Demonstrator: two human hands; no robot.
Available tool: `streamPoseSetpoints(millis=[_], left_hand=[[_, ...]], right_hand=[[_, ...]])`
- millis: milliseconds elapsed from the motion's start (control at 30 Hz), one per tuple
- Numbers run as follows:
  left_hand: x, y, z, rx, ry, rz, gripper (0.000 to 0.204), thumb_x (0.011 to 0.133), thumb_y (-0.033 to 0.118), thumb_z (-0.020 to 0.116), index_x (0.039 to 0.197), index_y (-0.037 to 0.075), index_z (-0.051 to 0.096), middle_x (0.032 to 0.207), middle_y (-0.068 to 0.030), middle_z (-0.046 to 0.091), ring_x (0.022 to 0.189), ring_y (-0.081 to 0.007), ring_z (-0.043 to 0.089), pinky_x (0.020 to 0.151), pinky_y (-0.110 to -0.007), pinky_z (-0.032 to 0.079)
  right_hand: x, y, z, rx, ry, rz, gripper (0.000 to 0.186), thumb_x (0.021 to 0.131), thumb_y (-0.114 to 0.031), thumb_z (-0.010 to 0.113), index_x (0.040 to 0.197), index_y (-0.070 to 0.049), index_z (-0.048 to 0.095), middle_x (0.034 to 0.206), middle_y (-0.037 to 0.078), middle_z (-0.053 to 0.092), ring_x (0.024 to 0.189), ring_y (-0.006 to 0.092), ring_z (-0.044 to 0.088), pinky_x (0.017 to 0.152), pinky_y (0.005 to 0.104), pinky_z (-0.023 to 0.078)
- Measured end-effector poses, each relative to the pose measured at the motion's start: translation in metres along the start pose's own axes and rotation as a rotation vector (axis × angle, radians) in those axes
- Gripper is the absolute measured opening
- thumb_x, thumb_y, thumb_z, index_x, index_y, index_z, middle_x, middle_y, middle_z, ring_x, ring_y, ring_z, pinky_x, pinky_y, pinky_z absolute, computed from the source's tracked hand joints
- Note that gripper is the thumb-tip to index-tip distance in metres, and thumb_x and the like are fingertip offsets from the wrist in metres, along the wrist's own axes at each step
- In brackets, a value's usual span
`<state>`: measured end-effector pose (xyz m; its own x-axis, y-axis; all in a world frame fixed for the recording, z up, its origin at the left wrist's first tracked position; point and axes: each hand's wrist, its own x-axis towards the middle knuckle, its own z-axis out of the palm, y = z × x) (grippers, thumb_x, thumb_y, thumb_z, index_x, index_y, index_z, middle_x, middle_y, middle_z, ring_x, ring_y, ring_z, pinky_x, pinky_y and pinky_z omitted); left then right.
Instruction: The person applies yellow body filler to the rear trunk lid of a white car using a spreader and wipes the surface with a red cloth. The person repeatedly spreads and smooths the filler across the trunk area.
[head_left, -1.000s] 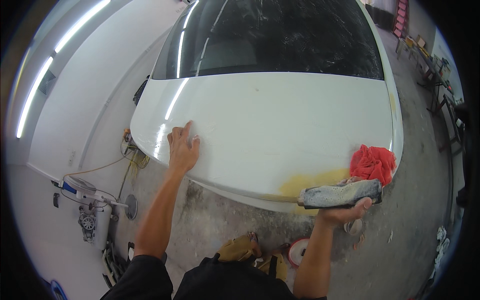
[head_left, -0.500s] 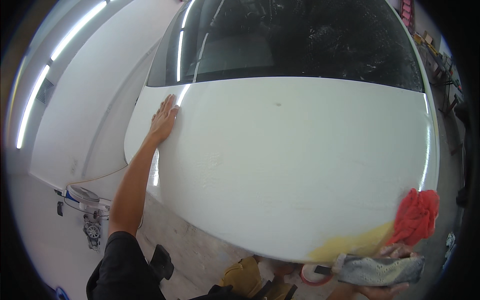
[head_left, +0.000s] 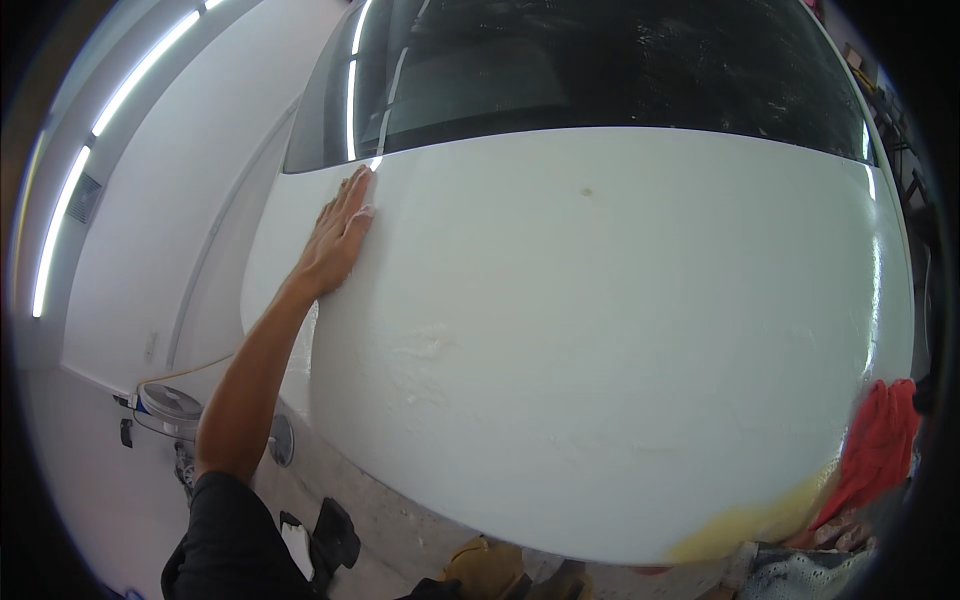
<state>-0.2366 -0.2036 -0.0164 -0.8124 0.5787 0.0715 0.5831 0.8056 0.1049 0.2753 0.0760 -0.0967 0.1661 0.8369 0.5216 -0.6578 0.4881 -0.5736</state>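
A: Where is the left hand (head_left: 338, 238) at this moment?

B: It lies flat on the white hood (head_left: 620, 340), near the far left corner, just below the windshield (head_left: 600, 70). The fingers (head_left: 352, 200) are stretched out and close together, pointing up toward the glass. They hold nothing; the palm only presses on the paint.

A: And the right hand (head_left: 840, 530)?

B: It is at the lower right edge of the view, mostly cut off. Only some fingers show, curled against a red cloth (head_left: 880, 450) and just above a grey sanding block (head_left: 800, 580). Whether they really grip the block, one cannot tell.

A: Which way does the work area lie from the hands?

B: A yellow patch (head_left: 750, 520) sits on the near right edge of the hood, touching the red cloth. It is just beside the right hand and well apart from the left one, across the whole panel. So the right hand is clearly nearer. The block seems to lie with its long side along the hood edge.

A: Anything else on the hood?

B: A rough spot (head_left: 430, 350) in the paint, below the left hand.
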Motion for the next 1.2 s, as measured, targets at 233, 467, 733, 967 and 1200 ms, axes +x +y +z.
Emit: streamPoseSetpoints(millis=[233,467,733,967,1200], left_hand=[[-0.046,0.046,0.001,0.0,-0.037,0.154,0.076,0.104,0.045,0.032,0.173,0.018,0.016,0.18,-0.0076,0.017,0.167,-0.0261,0.008,0.136,-0.047,0.004],[-0.119,0.104,-0.002,-0.021,-0.087,0.358,0.078,0.103,0.04,0.038,0.173,0.012,0.015,0.18,-0.0127,0.016,0.167,-0.0328,0.007,0.134,-0.051,0.0],[-0.248,0.173,0.027,-0.124,-0.034,0.518,0.068,0.106,0.032,0.039,0.168,0.008,0.029,0.177,-0.0132,0.025,0.162,-0.0356,0.025,0.132,-0.059,0.013],[-0.278,0.063,0.05,-0.275,0.665,0.141,0.051,0.107,0.034,0.043,0.151,0.013,0.059,0.157,-0.0067,0.057,0.15,-0.0298,0.046,0.13,-0.052,0.017],[-0.231,-0.072,0.025,-0.484,0.783,-0.237,0.046,0.108,0.031,0.045,0.149,0.012,0.058,0.157,-0.0088,0.054,0.155,-0.0336,0.039,0.13,-0.061,0.018]], right_hand=[[0.001,0.011,-0.001,0.006,-0.002,-0.064,0.073,0.103,-0.065,0.034,0.118,0.002,0.06,0.089,0.017,0.063,0.062,0.0303,0.056,0.058,0.0432,0.052],[-0.008,0.029,-0.021,-0.354,0.028,-0.345,0.063,0.109,-0.047,0.036,0.136,0.007,0.054,0.118,0.024,0.061,0.086,0.0273,0.061,0.058,0.0348,0.05],[0.005,0.005,0.008,-0.064,0.288,0.386,0.061,0.104,-0.057,0.047,0.121,0.0,0.06,0.104,0.012,0.063,0.091,0.0226,0.063,0.078,0.0336,0.053],[0.019,-0.008,0.035,-0.086,0.232,0.539,0.063,0.107,-0.061,0.048,0.133,-0.004,0.057,0.106,0.005,0.062,0.096,0.0196,0.06,0.086,0.0353,0.053],[0.054,-0.008,0.045,-0.171,-0.015,0.393,0.074,0.106,-0.06,0.038,0.126,0.008,0.058,0.117,0.021,0.063,0.102,0.0386,0.063,0.091,0.0519,0.057]])
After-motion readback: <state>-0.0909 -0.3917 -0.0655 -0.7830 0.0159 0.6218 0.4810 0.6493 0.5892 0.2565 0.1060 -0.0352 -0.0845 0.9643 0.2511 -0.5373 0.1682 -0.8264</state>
